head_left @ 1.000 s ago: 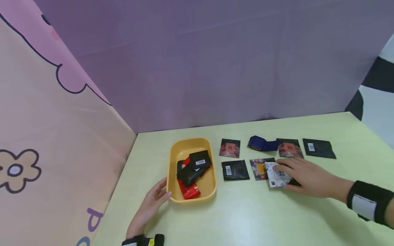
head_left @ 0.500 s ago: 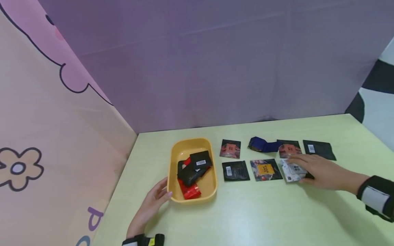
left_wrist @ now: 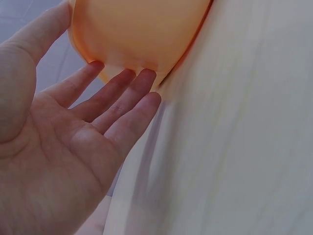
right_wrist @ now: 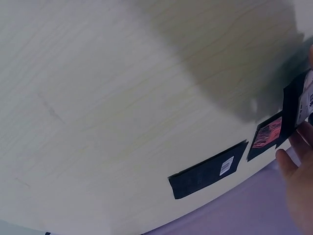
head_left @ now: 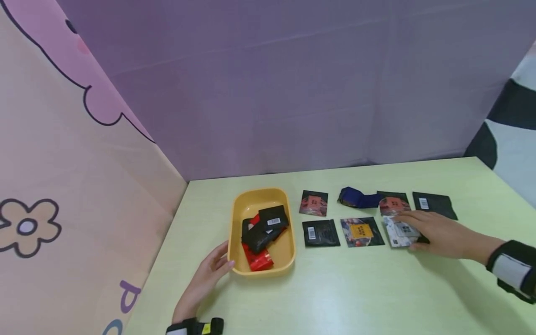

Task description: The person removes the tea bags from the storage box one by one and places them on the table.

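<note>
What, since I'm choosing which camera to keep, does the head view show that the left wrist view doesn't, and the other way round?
Only the head view shows the right hand gripping a white packet, the other packets laid out on the table, the black and red packets inside the yellow tray, and the flower drawing.

Only the left wrist view shows the palm of the left hand in full, its fingers against the tray's outer side.

Both share the left hand, the tray and the table.
</note>
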`<act>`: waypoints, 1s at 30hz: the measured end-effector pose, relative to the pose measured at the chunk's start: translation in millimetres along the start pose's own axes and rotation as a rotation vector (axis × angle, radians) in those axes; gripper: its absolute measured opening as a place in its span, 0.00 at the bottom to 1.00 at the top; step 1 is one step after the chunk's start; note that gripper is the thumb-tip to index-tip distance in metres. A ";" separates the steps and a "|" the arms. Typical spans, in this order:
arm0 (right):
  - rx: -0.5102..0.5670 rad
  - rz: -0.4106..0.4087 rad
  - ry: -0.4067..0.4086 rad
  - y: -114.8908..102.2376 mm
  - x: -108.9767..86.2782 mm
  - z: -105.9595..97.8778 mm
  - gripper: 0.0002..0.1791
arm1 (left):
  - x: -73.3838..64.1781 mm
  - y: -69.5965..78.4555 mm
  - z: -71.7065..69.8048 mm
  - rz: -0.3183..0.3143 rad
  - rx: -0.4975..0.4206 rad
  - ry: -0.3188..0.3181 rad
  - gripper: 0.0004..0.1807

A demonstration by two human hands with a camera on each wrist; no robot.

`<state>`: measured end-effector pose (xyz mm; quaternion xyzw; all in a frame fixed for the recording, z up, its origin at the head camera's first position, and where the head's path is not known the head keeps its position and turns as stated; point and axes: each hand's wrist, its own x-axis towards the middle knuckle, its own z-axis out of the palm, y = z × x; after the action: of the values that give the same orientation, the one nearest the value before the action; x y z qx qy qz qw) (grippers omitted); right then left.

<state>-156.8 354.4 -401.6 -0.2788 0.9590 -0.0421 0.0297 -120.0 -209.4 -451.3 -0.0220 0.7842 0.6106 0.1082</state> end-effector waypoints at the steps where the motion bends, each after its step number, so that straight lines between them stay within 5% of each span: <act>1: 0.002 -0.004 0.007 0.3 -0.7 0.4 0.43 | -0.1 -0.4 0.0 -0.002 -0.002 -0.002 0.34; 16: 0.001 -0.023 0.004 -8.8 4.3 -3.1 0.43 | 0.2 2.0 0.4 -0.023 0.002 0.014 0.34; 26: 0.054 -0.083 0.074 -61.5 23.5 -19.7 0.36 | 2.4 3.2 2.9 -0.003 -0.025 0.002 0.32; 30: 0.037 -0.172 0.105 -84.5 38.4 -24.3 0.37 | -1.8 6.6 1.7 -0.002 -0.017 0.010 0.33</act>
<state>-146.2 264.2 -370.5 -0.3571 0.9307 -0.0765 -0.0191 -119.1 -206.3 -445.0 -0.0267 0.7796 0.6170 0.1045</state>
